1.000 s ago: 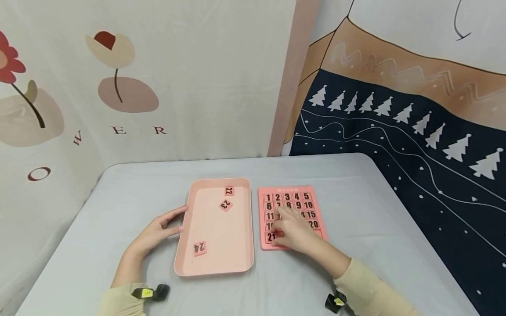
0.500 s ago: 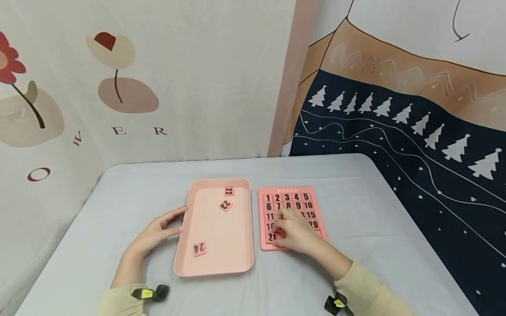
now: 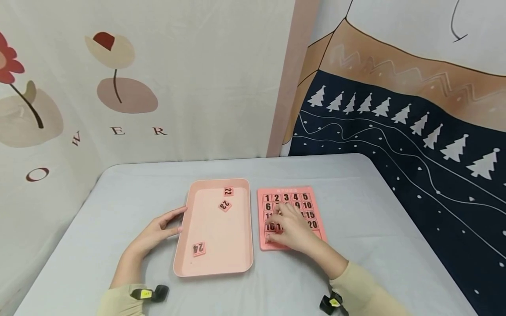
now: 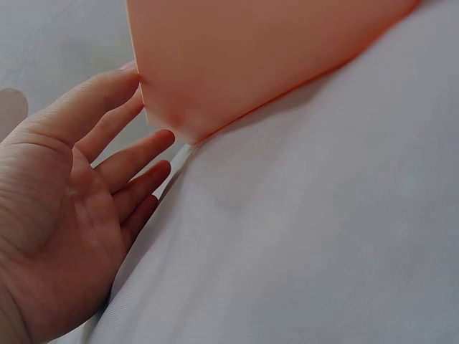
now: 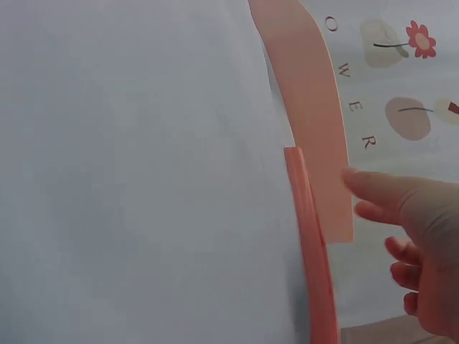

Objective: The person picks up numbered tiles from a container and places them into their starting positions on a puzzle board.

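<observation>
In the head view a shallow pink tray has my left hand at its left rim, thumb and fingers spread and the tips touching it. Number tiles 22, 23 and 24 lie loose in the tray. Right of it is a pink number board with rows of numbered tiles. My right hand is over the board with its fingers parted, the thumb covering most of tile 21 at the lower left. Nothing shows between those fingers in the right wrist view. The hand hides several middle tiles.
A pale cloth covers the table. Behind it hangs a light wall cloth with flower prints, and to the right a dark cloth with white trees. Both wrists wear small black cameras.
The right thumb and fingers have spread apart and shifted slightly left, now covering tile 21 and showing 16 fully. The left hand, the tray and its loose tiles stay as they were.
</observation>
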### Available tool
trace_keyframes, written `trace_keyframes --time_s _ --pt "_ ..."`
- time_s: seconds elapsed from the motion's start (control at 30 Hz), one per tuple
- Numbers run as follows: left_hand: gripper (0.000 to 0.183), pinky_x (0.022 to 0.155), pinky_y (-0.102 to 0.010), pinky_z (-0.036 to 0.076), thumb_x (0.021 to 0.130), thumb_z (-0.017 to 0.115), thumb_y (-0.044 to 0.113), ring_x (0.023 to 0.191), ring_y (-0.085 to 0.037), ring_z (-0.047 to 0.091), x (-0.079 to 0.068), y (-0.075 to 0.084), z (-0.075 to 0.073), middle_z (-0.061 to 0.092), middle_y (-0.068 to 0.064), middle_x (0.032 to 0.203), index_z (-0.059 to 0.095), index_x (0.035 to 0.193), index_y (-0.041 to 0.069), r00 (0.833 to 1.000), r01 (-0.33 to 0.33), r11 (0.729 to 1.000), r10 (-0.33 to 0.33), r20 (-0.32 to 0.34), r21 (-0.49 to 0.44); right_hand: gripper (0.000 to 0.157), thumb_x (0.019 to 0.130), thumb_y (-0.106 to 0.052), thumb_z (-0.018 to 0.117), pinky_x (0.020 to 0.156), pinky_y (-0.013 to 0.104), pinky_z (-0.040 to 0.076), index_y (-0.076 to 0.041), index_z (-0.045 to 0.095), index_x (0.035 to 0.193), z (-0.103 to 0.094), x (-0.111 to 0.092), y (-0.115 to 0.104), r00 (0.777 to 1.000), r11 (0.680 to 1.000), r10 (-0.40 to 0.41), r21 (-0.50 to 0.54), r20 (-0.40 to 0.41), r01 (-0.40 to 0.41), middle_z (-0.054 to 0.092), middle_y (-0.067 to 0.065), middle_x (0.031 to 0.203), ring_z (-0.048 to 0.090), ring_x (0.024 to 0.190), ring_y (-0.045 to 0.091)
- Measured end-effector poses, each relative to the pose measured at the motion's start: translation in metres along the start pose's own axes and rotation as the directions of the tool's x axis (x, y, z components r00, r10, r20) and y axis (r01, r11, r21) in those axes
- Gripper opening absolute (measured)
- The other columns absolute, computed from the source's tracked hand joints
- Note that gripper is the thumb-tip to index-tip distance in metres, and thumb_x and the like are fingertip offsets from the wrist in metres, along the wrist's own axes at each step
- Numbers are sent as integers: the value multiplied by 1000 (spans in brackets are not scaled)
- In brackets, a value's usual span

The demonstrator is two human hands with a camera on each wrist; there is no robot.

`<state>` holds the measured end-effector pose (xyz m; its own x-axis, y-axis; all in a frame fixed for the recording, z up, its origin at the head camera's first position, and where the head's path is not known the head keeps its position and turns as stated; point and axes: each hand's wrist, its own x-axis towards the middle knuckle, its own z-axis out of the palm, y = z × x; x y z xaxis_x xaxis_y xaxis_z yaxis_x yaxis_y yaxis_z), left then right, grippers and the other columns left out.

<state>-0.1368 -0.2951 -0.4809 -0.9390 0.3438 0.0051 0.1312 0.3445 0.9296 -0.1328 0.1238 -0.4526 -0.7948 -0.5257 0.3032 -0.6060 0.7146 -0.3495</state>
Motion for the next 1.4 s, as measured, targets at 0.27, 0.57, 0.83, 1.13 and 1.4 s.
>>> trace_keyframes --time_s 0.27,0.57,0.83,1.13,1.4 --pt "58 98 -6 23 91 67 17 131 2 27 0 -1 0 36 -11 150 45 144 11 1000 3 1000 -3 4 1 31 71 -35 85 84 40 35 -20 72 95 -2 32 -15 993 1000 -21 -20 -116 18 48 -2 102 42 94 19" --pt "58 98 -7 24 90 67 17 131 1 28 0 0 -1 37 -12 149 45 144 9 1000 -5 1000 5 -1 5 30 76 -45 78 82 40 31 -22 70 94 9 79 -38 968 990 124 -36 -220 -135 47 0 100 39 92 20" --pt "58 98 -7 24 91 67 18 130 1 29 1 -2 -1 37 -11 149 45 144 10 1000 1 1000 -1 0 11 40 77 -59 70 83 41 29 -21 70 92 37 120 -53 940 928 276 -200 -203 -315 44 2 100 36 93 22" --pt "58 98 -7 25 91 67 16 128 6 30 0 -1 0 38 -14 148 45 143 8 1000 -17 1000 17 2 -1 48 77 -67 62 82 40 28 -19 59 76 62 151 -54 897 829 415 -343 -152 -442 39 2 92 35 91 23" --pt "58 98 -8 25 91 67 14 128 5 31 1 -2 -1 37 -18 148 44 143 5 1000 -25 1000 25 -8 -10 58 75 -72 60 90 43 30 -18 55 57 78 159 -49 873 792 477 -382 -100 -477 47 7 106 40 104 26"
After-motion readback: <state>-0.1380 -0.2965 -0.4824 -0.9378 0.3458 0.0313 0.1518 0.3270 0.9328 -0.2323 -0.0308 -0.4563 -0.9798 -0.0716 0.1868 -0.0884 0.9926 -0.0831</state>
